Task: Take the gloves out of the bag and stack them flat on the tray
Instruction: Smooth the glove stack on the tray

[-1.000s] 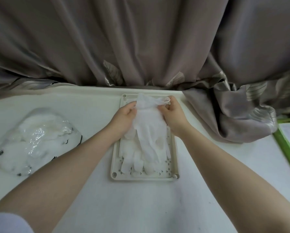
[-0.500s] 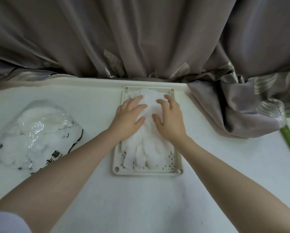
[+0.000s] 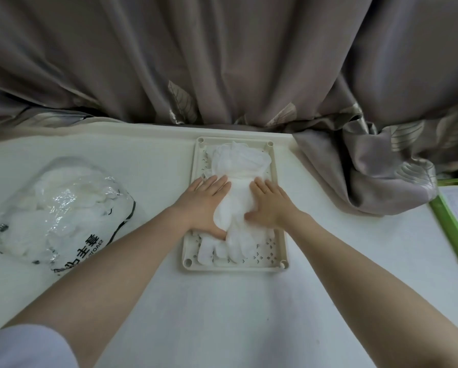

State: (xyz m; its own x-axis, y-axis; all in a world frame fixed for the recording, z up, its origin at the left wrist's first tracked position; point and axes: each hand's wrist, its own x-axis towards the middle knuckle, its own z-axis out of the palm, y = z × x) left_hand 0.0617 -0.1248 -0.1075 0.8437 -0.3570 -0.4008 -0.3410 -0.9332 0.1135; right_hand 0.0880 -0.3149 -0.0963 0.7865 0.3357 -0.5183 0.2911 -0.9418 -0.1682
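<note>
Head view: hands [image 3: 238, 205] hide the gloves' [image 3: 240, 166] middle, count unclear.

Two bare forearms run from the lower corners of the frame up toward the middle, uncovered from elbow to wrist. The left arm wears a pale, whitish short sleeve [image 3: 23, 346], a rounded fold of soft cloth filling the lower left corner of the frame. The left hand [image 3: 205, 201], the left grip, carries nothing on its fingers or wrist. The right hand [image 3: 270, 205], the right grip, wears a thin, plain ring [image 3: 267, 191] on one finger, a narrow pale band. No sleeve shows on the right arm.
</note>
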